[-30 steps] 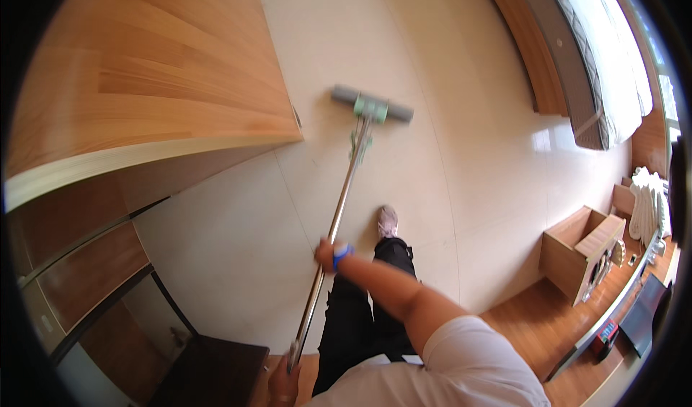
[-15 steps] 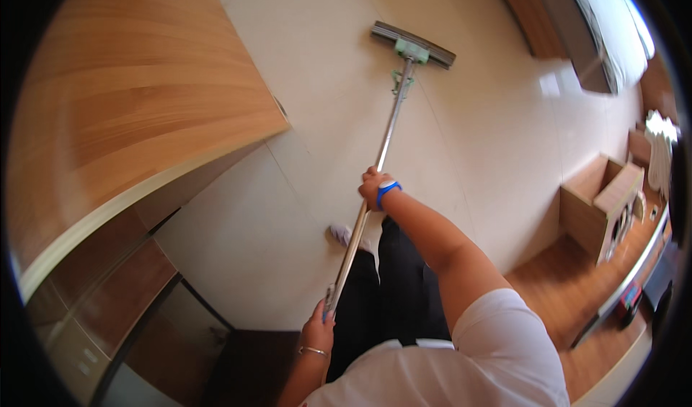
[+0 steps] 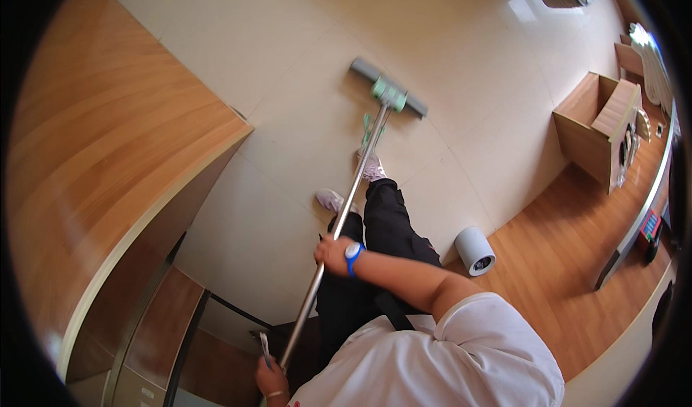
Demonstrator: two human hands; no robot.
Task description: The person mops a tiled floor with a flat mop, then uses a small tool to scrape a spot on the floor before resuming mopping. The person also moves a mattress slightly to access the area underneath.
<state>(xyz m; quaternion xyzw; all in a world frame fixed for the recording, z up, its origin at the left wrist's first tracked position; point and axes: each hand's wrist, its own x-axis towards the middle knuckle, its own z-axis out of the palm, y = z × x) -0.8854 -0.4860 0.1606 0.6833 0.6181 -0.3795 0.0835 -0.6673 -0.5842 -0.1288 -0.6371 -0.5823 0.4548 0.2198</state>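
Note:
A sponge mop with a long silver pole point(image 3: 360, 165) slants across my body, its grey head point(image 3: 414, 107) and green clamp point(image 3: 389, 94) down on the pale tiled floor. My right hand point(image 3: 331, 254), wearing a blue wristband, is wrapped around the middle of the pole. Low down near the pole's upper end, my left hand point(image 3: 272, 378) is closed around a slim grey-white lever point(image 3: 264, 349), which sticks out beside the pole. Part of that hand's grip is hidden. My shoes point(image 3: 373, 166) are just behind the mop head.
A large wooden cabinet point(image 3: 137, 140) with a sharp corner stands at left. To the right are a wooden floor strip point(image 3: 537, 292), a white cylindrical bin point(image 3: 475, 251) and an open wooden drawer unit point(image 3: 595, 126). A desk edge point(image 3: 638, 223) curves along the far right.
The mop head has come back closer to my feet, and both hands have moved down toward my body. The lever now stands away from the pole. The white cylinder has come into view.

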